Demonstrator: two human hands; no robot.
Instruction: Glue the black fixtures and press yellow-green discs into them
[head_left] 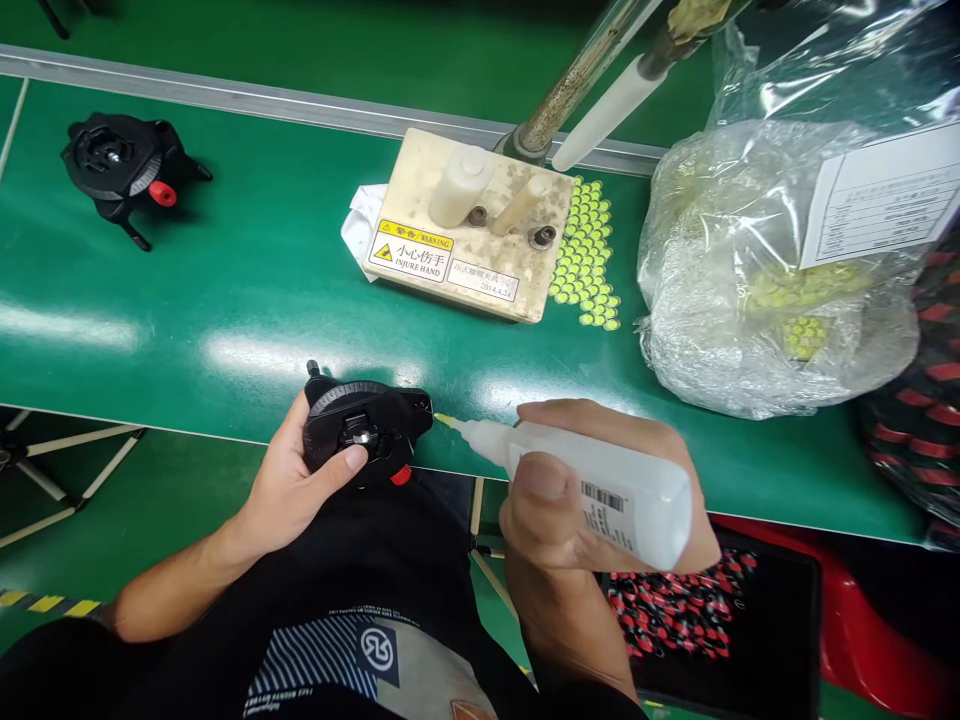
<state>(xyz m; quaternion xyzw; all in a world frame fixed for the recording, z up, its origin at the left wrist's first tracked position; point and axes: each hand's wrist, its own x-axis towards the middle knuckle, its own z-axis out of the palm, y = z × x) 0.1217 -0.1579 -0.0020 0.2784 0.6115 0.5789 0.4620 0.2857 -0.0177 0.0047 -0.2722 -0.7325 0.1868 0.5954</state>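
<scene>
My left hand (289,480) grips a black round base (337,420) with a graduated scale ring, stubby feet and a red knob (401,475), the thumb lying over its top. In my right hand (547,500) is a translucent white squeeze bottle (637,495) with a barcode label, tilted so that its thin yellowish nozzle tip (444,420) points left. That tip is beside the small lug on the base's right side; whether it touches cannot be made out. Both hands are at the bench's front edge.
A similar black base (120,165) stands at the back left. A cream fixture block (450,225) with warning labels sits mid-bench, beside many yellow-green round pieces (585,250). A clear plastic bag (705,300) lies at right. Below is a black tray (772,640) of red-and-black parts.
</scene>
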